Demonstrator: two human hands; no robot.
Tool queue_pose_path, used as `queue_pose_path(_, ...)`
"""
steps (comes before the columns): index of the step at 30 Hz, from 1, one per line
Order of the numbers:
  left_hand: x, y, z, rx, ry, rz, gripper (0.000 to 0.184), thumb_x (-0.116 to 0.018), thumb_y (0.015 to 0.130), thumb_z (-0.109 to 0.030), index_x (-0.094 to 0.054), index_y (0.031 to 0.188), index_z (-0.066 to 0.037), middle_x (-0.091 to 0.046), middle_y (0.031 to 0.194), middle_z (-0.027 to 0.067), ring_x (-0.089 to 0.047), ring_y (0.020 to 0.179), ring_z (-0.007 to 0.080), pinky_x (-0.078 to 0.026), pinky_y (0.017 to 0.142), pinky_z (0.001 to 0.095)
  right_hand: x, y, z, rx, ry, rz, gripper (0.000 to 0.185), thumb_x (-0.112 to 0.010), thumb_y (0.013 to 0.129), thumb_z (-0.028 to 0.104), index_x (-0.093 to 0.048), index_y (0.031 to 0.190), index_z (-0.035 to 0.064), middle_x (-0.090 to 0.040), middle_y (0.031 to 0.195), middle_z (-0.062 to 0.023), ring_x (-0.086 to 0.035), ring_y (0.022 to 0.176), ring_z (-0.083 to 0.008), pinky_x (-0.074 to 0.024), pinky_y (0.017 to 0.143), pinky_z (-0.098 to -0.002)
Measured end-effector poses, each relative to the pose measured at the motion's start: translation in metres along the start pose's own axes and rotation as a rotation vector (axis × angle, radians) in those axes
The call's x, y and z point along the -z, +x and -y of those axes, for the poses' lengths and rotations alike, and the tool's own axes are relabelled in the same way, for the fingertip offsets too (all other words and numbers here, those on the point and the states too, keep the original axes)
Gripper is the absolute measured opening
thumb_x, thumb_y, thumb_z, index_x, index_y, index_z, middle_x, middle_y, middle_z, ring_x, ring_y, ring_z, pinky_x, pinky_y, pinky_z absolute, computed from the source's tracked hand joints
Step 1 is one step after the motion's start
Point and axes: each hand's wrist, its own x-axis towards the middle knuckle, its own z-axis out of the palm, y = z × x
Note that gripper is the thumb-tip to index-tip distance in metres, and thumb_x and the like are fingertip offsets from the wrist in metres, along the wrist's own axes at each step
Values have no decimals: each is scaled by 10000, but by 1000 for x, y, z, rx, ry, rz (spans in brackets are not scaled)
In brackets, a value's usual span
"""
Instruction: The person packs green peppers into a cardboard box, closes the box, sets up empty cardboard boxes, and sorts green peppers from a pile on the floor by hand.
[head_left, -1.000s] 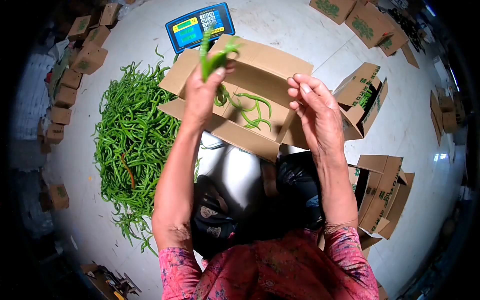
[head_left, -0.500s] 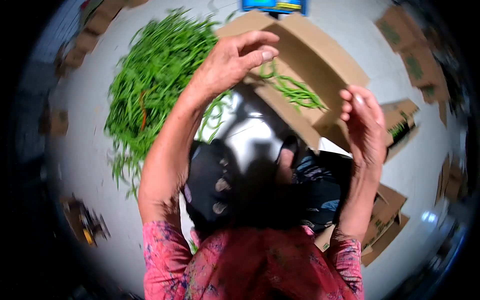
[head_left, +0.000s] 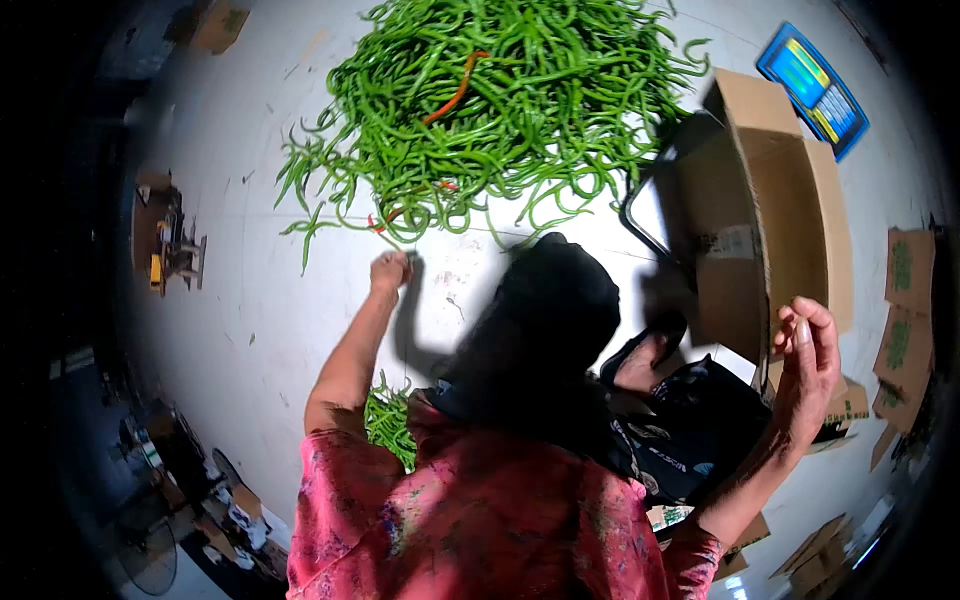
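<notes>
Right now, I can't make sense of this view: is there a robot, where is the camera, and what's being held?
There is no robot here: these are a person's bare hands, seen by one camera worn on the head, looking forward and down. On the floor lies a big heap of green peppers, with a few red bits. The left hand is closed near the heap's edge; whether it grips one is too small to tell. The right hand, fingers bent, is beside the open box. Beyond the box is a blue display.
</notes>
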Motion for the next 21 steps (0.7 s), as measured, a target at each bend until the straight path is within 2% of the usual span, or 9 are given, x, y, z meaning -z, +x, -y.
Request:
queue_pose_path(3,-5,7,136,-111,291,-84,120,-603,866,-142,-652,854,-33,-656,740,80,-605,648,173,-477,600,304,-27,-1,0,13,-213,92,232,-592,960,176,-618,1133,26,-650,1017,-62,-591,894,-114,-486,805,-254)
queue_pose_path(5,-8,7,180,-100,414,-119,164,-624,833,-146,-671,922,-17,-687,824,119,-654,766,217,-512,707,323,-48,-2,-2,-24,-402,143,237,-586,961,165,-615,1147,20,-652,1023,-59,-600,927,-127,-487,816,-259)
queue_pose_path(8,-12,12,187,-55,571,-115,281,-638,823,-195,-665,1022,2,-694,930,194,-670,919,294,-512,834,362,-79,3,-13,134,-706,324,213,-591,929,89,-612,1104,-30,-660,986,-138,-628,906,-218,-493,796,-308)
queue_pose_path(11,-15,38,185,-188,579,-319,356,-660,811,-248,-646,1051,15,-680,946,230,-656,935,353,-507,847,412,-108,8,-20,152,-877,491,245,-626,887,50,-585,1108,-47,-644,955,-190,-630,858,-297,-492,799,-327)
queue_pose_path(13,-19,54,175,-301,652,-436,372,-705,771,-256,-620,1011,16,-665,873,218,-626,837,412,-487,796,498,-114,14,-35,213,-1025,570,229,-629,877,41,-590,1088,-39,-640,945,-199,-631,821,-302,-495,751,-343)
queue_pose_path(14,-21,57,164,-407,658,-533,368,-705,767,-241,-613,1031,-1,-656,870,213,-622,822,408,-486,785,503,-118,14,-36,80,-1072,583,226,-634,870,34,-592,1082,-32,-637,946,-203,-637,790,-288,-491,716,-353)
queue_pose_path(15,-25,62,164,-514,662,-630,368,-705,763,-226,-605,1050,-19,-648,866,208,-619,806,403,-484,774,508,-120,16,-44,84,-1045,579,234,-634,862,22,-590,1085,-32,-634,939,-203,-635,757,-282,-490,698,-348)
queue_pose_path(18,-44,67,164,-440,724,-756,320,-699,759,-201,-590,1023,-56,-638,881,198,-616,801,403,-489,756,508,-126,22,-55,65,-1094,646,248,-627,855,18,-594,1096,-25,-644,945,-197,-647,781,-303,-500,708,-358)
queue_pose_path(21,-48,57,130,53,539,-372,291,-704,750,-204,-579,977,-70,-634,902,196,-620,820,410,-497,738,503,-133,26,-64,107,-1140,660,253,-616,852,13,-601,1102,-20,-651,959,-203,-655,822,-324,-505,728,-378)
